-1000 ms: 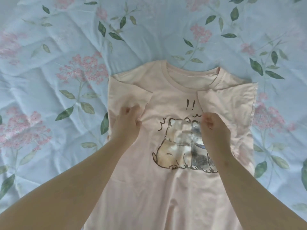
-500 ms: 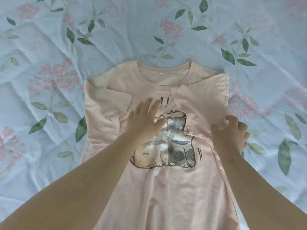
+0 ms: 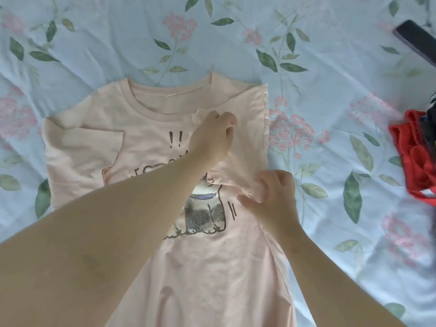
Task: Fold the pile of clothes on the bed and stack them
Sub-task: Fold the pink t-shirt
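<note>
Reaching across the shirt (image 3: 200, 267) from the lower left, the left hand (image 3: 212, 135) curls its fingers to pinch the top edge of the right-side sleeve (image 3: 247, 142), which is folded inward over the chest. The right hand (image 3: 273, 201) bunches that sleeve's lower corner between thumb and curled fingers. The sheet (image 3: 118, 38) beneath is pale blue and floral; on it the pink shirt lies face up, collar away from the person, cat print (image 3: 203, 213) partly covered and left-side sleeve (image 3: 82, 147) also folded in, while red clothes (image 3: 412, 156) lie well apart at the right edge, below a dark bar (image 3: 417, 41).
</note>
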Demonstrator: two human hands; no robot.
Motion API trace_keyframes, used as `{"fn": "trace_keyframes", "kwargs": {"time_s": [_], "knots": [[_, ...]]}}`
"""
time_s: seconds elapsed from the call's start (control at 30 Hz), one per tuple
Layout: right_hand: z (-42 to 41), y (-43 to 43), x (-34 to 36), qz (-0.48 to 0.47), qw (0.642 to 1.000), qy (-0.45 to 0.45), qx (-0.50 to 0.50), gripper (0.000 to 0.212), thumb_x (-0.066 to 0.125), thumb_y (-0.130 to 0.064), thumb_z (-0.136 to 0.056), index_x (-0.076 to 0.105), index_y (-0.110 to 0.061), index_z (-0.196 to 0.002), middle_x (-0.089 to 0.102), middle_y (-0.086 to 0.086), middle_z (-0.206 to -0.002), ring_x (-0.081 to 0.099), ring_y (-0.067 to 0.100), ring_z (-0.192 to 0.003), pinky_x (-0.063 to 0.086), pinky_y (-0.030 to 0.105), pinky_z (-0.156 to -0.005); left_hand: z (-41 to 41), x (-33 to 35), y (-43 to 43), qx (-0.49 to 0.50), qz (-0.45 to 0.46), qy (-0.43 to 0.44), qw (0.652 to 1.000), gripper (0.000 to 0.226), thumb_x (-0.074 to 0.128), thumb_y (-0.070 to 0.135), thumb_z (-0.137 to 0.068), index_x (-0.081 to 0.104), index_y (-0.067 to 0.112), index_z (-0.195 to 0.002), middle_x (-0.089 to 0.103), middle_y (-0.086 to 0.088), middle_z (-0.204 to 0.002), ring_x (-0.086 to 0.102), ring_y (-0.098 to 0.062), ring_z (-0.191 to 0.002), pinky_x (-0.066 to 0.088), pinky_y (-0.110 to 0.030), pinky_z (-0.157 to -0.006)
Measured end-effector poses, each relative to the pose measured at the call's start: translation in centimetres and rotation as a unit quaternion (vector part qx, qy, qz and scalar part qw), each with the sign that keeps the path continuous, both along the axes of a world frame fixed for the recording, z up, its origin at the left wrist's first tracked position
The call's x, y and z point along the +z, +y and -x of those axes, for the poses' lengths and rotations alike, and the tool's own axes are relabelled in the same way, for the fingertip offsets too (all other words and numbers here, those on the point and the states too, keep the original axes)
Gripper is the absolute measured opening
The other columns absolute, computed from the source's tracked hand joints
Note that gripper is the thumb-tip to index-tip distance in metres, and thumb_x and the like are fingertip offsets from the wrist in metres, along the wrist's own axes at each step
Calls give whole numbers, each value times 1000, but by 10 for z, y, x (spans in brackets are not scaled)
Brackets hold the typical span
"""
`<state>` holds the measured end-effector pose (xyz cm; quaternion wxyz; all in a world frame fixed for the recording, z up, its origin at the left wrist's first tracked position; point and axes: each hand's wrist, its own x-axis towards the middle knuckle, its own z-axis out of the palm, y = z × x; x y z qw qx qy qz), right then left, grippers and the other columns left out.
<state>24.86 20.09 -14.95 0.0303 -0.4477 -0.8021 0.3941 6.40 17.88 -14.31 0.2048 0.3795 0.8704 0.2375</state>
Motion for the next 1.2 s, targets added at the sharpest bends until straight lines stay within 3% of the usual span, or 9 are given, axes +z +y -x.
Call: {"fn": "trace_keyframes", "kwargs": {"time_s": [0.1,0.23,0.33,0.47,0.63,0.7,0.83,0.97,1.2], "knots": [[-3,-6,-8,-55,997,-45,44,25,73,-34,-73,55,-25,-86,34,-10,-105,35,16,-105,36,37,-92,0,-9,36,-24,54,-16,998,26,41,30,-96,55,23,-116,53,0,-113,53,-21,-97,41,-30,-71],[-11,6,-16,-45,998,42,-10,11,66,-11,-80,56,-12,-76,38,-7,-94,41,12,-93,37,24,-82,-11,-12,64,-2,79,23,997,36,47,44,-89,51,15,-111,52,-1,-105,52,-23,-95,35,-31,-68],[-26,14,-11,-6,993,94,-74,19,63,-3,-80,52,-16,-70,38,-11,-88,45,0,-76,37,8,-69,-20,-15,81,-35,101,50,993,27,50,27,-93,55,6,-109,54,-9,-99,55,-28,-96,38,-35,-67],[-50,30,-8,3,982,74,-174,23,63,-8,-81,49,-23,-70,46,-10,-86,50,10,-73,38,10,-65,-27,-13,97,-68,15,6,998,29,47,4,-91,47,13,-64,42,-11,-64,42,-22,-64,29,-30,-59],[-58,31,-4,97,980,14,-173,26,70,-38,-78,48,-26,-85,53,-7,-87,54,9,-77,42,22,-65,-37,-26,95,-71,-42,-34,996,4,46,14,-94,47,10,-95,50,-9,-89,46,-20,-79,36,-29,-71],[-60,28,-5,85,987,-40,-133,28,65,-44,-81,49,-21,-81,54,-5,-84,53,11,-71,38,24,-58,-45,-25,89,-85,-1,20,996,32,46,28,-94,44,12,-122,51,-12,-115,47,-28,-107,40,-37,-90],[-74,22,-7,76,984,-65,-150,20,52,-31,-91,51,-14,-82,57,2,-83,53,19,-73,37,25,-55,-60,-29,56,-211,117,156,958,61,29,45,-98,7,24,-151,10,0,-158,6,-18,-145,4,-38,-115],[-89,-2,4,133,971,-75,-184,28,60,-44,-84,47,-21,-94,56,-4,-93,55,13,-79,39,27,-60,-75,-31,11,-205,132,133,961,62,27,45,-99,5,23,-152,4,1,-160,-2,-19,-147,-4,-41,-117],[-141,-85,11,137,958,-224,-119,29,60,-31,-80,48,-18,-103,46,-3,-110,47,21,-107,42,33,-80,-141,-39,-113,-201,84,171,961,50,30,34,-93,52,12,-133,51,-13,-138,43,-36,-131,25,-50,-109]]}}
